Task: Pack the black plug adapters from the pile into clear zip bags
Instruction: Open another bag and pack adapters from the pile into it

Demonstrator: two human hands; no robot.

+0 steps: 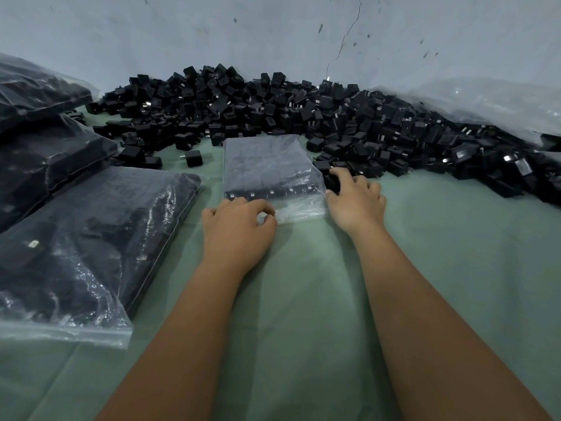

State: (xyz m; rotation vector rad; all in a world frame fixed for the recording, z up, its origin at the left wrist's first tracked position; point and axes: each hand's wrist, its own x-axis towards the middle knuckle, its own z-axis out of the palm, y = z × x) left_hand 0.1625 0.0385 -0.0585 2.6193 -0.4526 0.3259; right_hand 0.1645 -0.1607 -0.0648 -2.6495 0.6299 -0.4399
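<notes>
At centre frame the clear zip bag [273, 174], nearly full of adapters, lies on the green worktop [303, 299] below the pile [273, 107]. The left hand [238, 229] pinches the bag's open mouth; the right hand [355, 199] curls its fingers around a loose adapter [332, 181] beside it. Forcing it in could split the mouth or spill the rows.
</notes>
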